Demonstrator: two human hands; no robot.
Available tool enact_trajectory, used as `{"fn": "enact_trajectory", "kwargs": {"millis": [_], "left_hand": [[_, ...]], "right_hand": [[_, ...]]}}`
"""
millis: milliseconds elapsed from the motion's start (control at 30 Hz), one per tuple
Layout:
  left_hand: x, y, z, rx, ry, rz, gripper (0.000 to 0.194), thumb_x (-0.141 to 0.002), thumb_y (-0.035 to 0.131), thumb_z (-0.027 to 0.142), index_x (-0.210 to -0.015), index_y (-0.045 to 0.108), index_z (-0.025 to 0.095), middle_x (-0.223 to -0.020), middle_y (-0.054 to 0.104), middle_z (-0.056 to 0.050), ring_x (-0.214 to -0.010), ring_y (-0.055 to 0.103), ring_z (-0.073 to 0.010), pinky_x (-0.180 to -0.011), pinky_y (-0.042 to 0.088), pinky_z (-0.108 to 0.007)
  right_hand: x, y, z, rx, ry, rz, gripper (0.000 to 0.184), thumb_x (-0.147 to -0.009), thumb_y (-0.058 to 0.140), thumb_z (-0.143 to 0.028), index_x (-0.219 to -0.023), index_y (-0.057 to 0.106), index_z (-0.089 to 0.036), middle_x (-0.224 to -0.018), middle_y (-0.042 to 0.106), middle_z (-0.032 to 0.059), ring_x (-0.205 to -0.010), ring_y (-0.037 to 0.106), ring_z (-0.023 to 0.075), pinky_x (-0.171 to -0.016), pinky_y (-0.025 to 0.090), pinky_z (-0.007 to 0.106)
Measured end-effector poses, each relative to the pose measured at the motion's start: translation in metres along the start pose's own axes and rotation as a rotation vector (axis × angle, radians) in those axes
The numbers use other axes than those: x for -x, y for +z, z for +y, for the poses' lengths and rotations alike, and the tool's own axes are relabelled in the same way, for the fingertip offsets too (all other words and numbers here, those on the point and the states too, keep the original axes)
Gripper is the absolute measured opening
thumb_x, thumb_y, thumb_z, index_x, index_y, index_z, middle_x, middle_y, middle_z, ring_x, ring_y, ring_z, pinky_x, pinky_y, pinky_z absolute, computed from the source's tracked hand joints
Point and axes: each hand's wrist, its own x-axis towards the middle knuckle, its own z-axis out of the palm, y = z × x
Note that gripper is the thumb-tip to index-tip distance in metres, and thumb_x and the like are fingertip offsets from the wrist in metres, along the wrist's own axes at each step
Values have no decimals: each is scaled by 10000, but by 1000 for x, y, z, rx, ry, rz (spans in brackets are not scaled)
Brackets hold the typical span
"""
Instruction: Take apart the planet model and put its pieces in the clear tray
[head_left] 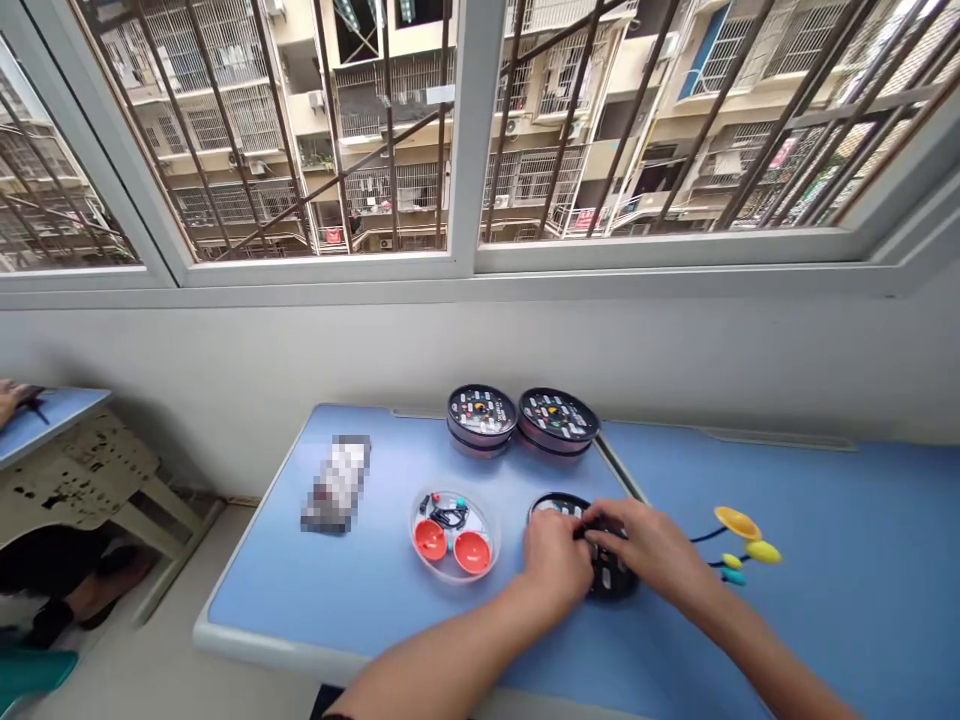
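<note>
Both my hands rest on a round black case [559,505] with coloured printing, lying flat on the blue table [375,470]. My left hand [556,560] grips its left side with fingers curled. My right hand [649,545] covers its right side, fingers bent over the lid. Just left of it sits a clear round tray [453,534] holding two red cups and a black cable. To the right lie yellow, orange and teal suction-cup pieces [742,545] on black leads.
Two more round black cases [481,417] [558,420] stand at the table's back edge under the window. A blurred small box [337,484] lies at the left. A second blue table [41,415] with another person's hand [9,397] is far left.
</note>
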Motion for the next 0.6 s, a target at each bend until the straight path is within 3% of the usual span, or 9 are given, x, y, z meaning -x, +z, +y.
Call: {"fn": "enact_trajectory", "kwargs": {"millis": [167,300,400,500,600], "left_hand": [[-3,1,-4,75,-37,4,292,-695,469,132,-846,717,167,-845,693,-97,-837,590,-229,-766,412,-312],[-5,0,-3,149,-71,0,262,-668,479,111,-781,712,152,-828,682,-110,-852,578,-245,-802,399,-334],[3,-5,2,234,-95,9,291,-643,492,94,-845,692,157,-919,664,-105,-928,546,-254,-865,374,-349],[22,-16,7,368,-145,-4,312,-691,467,151,-946,648,167,-976,640,-95,-920,541,-232,-853,392,-348],[51,-34,2,591,-241,-204,341,-788,356,321,-752,630,122,-652,619,-89,-612,569,-198,-598,456,-337]], "right_hand": [[0,-9,-5,9,-3,33,119,-690,501,-245,-682,617,-218,-641,609,32,-641,603,207,-600,472,316],[-2,-30,-14,21,-69,145,125,-720,466,-300,-679,566,-237,-635,611,34,-648,597,219,-583,471,325],[1,-46,-30,25,-129,226,166,-761,442,-332,-696,565,-242,-642,613,41,-629,593,214,-555,464,316],[17,-49,-54,-1,-277,274,197,-819,437,-324,-716,584,-245,-643,614,40,-624,585,202,-550,455,305],[42,-32,-79,-81,-521,290,147,-837,475,-231,-816,619,-249,-692,658,29,-640,593,181,-587,466,288]]}}
